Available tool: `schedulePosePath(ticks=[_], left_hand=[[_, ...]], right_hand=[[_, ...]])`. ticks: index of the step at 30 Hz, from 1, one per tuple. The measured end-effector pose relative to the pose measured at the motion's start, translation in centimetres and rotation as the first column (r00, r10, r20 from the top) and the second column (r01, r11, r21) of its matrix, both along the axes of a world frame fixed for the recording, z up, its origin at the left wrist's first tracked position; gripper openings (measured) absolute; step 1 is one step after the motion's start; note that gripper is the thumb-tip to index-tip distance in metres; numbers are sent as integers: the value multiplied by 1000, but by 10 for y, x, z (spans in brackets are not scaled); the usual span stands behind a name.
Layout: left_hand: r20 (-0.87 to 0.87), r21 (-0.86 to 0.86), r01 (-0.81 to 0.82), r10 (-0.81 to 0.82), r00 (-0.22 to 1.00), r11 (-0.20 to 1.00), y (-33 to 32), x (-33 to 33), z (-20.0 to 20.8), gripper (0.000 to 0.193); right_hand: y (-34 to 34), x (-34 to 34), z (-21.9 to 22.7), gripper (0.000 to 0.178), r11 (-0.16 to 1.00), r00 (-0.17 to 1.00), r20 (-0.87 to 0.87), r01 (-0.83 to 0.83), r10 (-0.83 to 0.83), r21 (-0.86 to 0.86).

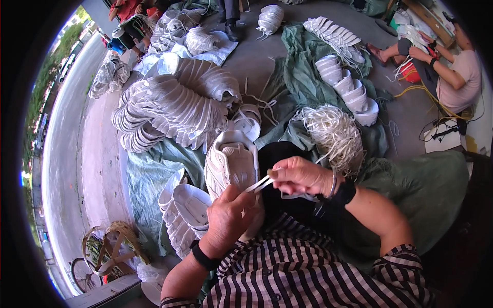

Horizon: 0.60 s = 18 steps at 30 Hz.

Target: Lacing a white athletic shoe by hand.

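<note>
Our left hand and right hand are clamped on a white lace, the left hiding part of the pale shoe before us. At our left, something woven is hard to make out. Farther off, nested shoes hide one another; a co-worker is cut off.

matt fabric laces, crumpled cloth sheet
</note>
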<state>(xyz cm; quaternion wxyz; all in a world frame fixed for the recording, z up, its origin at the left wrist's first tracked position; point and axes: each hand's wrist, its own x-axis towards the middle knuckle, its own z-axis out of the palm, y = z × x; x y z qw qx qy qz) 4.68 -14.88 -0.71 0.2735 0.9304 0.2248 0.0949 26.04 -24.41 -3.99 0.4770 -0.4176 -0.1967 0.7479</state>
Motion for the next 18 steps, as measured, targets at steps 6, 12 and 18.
schedulePosePath(ticks=[6,12,18], left_hand=[[82,175,-32,18,996,984,-15,-1,-11,19],[55,187,-19,9,998,982,-16,-1,-22,27],[123,225,-34,7,992,974,-13,-9,-24,33]], right_hand=[[63,4,11,31,998,981,182,67,-67,11],[124,-53,37,31,950,978,199,-124,68,286],[106,-47,64,29,908,923,384,-189,34,373]])
